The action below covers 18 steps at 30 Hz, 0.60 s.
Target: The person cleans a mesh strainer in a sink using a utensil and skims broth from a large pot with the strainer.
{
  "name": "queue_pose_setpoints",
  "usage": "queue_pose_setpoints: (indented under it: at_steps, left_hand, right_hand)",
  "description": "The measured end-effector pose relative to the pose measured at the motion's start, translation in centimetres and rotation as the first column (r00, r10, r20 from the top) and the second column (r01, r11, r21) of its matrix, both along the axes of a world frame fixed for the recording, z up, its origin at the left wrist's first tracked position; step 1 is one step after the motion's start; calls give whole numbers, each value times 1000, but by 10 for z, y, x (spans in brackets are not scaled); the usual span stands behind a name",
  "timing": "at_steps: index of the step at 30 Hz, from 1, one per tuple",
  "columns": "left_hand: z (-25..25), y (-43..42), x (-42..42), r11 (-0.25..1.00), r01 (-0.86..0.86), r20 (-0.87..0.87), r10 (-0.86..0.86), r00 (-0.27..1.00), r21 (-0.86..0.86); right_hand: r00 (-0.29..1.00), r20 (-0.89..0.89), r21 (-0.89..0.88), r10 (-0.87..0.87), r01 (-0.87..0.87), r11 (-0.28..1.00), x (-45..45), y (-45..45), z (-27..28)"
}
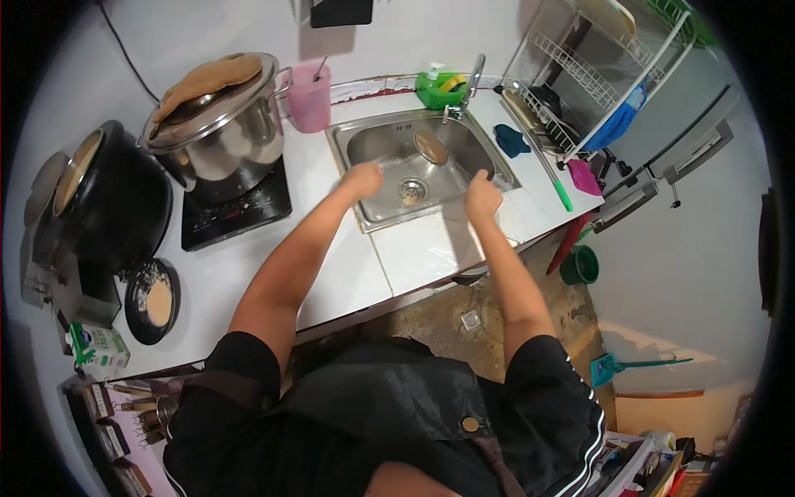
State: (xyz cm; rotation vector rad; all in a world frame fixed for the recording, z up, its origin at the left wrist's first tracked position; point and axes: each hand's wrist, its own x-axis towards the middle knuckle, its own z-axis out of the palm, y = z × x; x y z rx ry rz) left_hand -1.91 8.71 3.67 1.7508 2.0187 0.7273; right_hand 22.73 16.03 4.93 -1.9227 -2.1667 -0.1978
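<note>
Fingers [377,172] of the left hand [363,181] curl inward over the left side of the sink [383,147], closed or nearly so, while the right hand [483,198] is bunched near the front right rim with its fingertips toward the basin; whether either has hold of something thin or clear, I cannot tell. Between and beyond them, a round brown object [431,147] sits inside the sink, behind the drain [412,190], and neither hand touches it. If it is wet and loosely propped, a knock might make it slide down and clatter against the metal, or cover the drain and slow the water. Shiny patches on the counter [348,277] by the right hand look damp, so a grip there could slip, or drips could run over the front edge and leave the floor slick. Reaching deeper, the right forearm could brush the tap [472,87], and a stray splash might wet the dark cloth [512,141]. On the left, a wide elbow swing could bump the big pot [240,153] standing on the cooker [236,217].
</note>
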Motion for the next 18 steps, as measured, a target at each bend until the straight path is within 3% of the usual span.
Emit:
queue_pose_setpoints:
  at_steps: [2,6,8,12,14,18]
  left_hand:
    - [-29,22,6,984,82,-244,-119,963,-159]
    - [-22,20,36,977,41,-95,-62,994,-210]
    - [-23,19,45,978,-56,-69,43,997,-199]
    - [-45,18,53,986,-73,-66,64,996,-153]
    - [-49,18,56,987,-107,42,113,993,-121]
    - [-58,29,58,990,-107,5,108,994,-87]
  right_hand:
    - [999,-51,78,16,-12,997,7,-6,-7]
    - [995,59,147,85,-92,985,22,-7,-26]
    - [958,146,360,247,-284,889,29,-6,-40]
    - [940,208,350,272,-331,876,26,-11,-52]
    - [923,259,327,286,-362,873,23,-12,-59]
    - [916,275,289,293,-370,883,17,-21,-68]
